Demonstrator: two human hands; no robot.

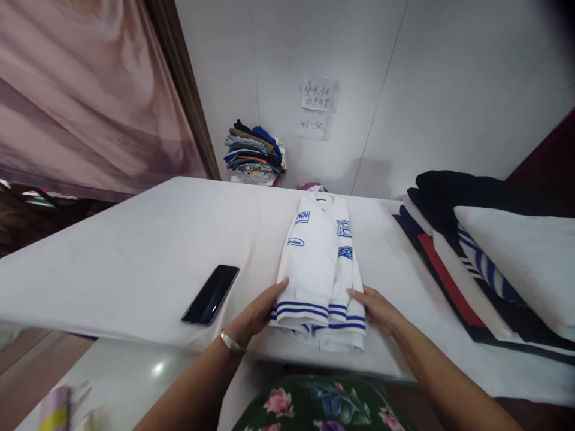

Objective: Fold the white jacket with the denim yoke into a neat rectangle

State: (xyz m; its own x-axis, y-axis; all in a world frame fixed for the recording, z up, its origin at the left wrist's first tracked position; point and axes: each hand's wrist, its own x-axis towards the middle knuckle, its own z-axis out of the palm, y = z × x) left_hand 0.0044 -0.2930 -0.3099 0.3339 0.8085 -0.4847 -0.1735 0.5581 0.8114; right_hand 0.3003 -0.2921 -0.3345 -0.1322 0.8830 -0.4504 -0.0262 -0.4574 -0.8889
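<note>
A white jacket [314, 263] with blue patches and blue-striped cuffs and hem lies on the white table, its sleeves folded in over the front and its collar away from me. My left hand [265, 304] grips its left edge near the cuffs, thumb on top and fingers tucked under the cloth. On the opposite edge, my right hand [375, 305] pinches the fabric at about the same height, its fingers partly hidden beneath. A bracelet [232, 342] circles my left wrist.
A black phone [211, 294] lies left of the jacket on the white table [135, 257]. Folded garments [489, 263] are piled at the right. Another clothes stack [255, 152] stands beyond the far edge, by a wall with handwritten paper signs [320, 96]. A pink curtain [90, 90] hangs at left.
</note>
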